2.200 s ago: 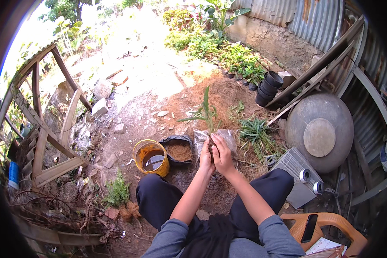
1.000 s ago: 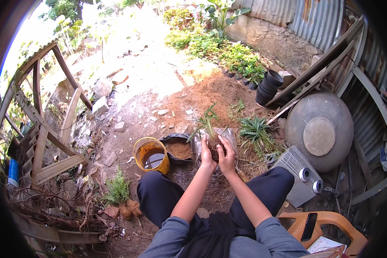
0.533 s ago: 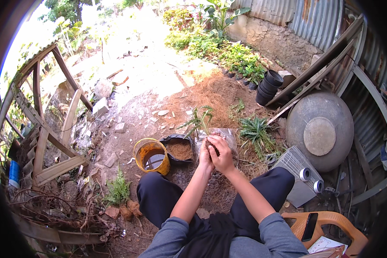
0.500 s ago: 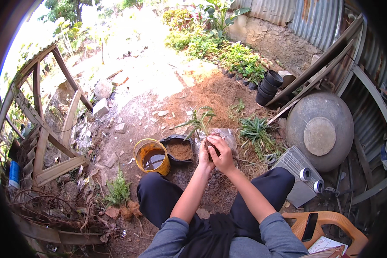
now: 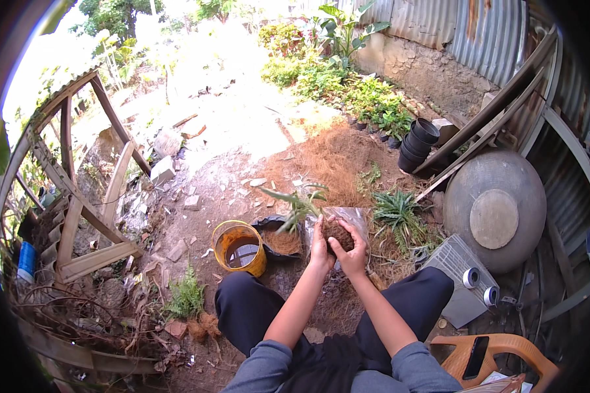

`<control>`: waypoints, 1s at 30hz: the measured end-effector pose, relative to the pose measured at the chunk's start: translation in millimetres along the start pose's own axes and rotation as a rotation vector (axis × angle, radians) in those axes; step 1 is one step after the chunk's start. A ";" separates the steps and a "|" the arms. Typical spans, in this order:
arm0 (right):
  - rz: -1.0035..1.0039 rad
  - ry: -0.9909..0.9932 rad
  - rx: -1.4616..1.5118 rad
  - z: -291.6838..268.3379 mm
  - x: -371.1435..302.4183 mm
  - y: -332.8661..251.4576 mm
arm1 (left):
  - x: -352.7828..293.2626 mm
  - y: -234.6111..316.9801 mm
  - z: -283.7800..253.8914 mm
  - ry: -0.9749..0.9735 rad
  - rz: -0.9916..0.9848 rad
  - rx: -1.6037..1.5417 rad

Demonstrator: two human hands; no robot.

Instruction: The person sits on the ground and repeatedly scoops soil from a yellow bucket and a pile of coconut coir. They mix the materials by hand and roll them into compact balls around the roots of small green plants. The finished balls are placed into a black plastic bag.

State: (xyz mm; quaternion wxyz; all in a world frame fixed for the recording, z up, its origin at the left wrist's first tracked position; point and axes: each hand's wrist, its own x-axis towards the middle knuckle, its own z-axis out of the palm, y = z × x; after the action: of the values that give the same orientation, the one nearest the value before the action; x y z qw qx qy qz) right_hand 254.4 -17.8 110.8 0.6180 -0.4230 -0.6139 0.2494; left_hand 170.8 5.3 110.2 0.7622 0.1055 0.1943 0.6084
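Observation:
Between my two hands is a small green-leaved plant with a round brown root ball. My left hand cups the root ball from the left, and my right hand wraps it from the right with the thumb across the front. The plant tilts so its long leaves point away and to the left. Just beyond my hands lies a clear plastic sheet. Left of them sits a black container of brown fibre, beside a yellow bucket with dark liquid in it.
Loose brown fibre covers ground ahead. Cut leafy plants lie to the right, near a large grey round vessel and a wire rack. Stacked black pots stand farther back. An orange chair holding a phone is near right.
The plant has tipped over to the left, and its root ball now shows between my hands. My right hand has turned and shifted slightly right and nearer. The whole view has shifted slightly.

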 end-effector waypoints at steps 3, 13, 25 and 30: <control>-0.154 -0.085 -0.155 1.5 4.1 -11.4 | 4.2 -4.4 -7.9 -0.011 0.024 -0.052; -0.258 -0.147 -0.224 1.8 16.3 -18.0 | 2.4 -1.0 -1.9 -0.028 -0.002 -0.098; -0.320 -0.106 -0.233 -12.8 10.0 -26.4 | 11.1 10.6 -17.7 0.084 -0.012 -0.274; -0.435 -0.236 -0.369 -8.8 3.5 -12.1 | 24.0 8.4 -37.6 0.041 0.026 -0.206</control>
State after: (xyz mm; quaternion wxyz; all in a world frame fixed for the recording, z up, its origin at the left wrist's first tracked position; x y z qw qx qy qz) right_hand 260.8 -23.0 123.7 0.4943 -0.3550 -0.7923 0.0431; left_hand 151.8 27.7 75.6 0.7570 0.0166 0.1451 0.6368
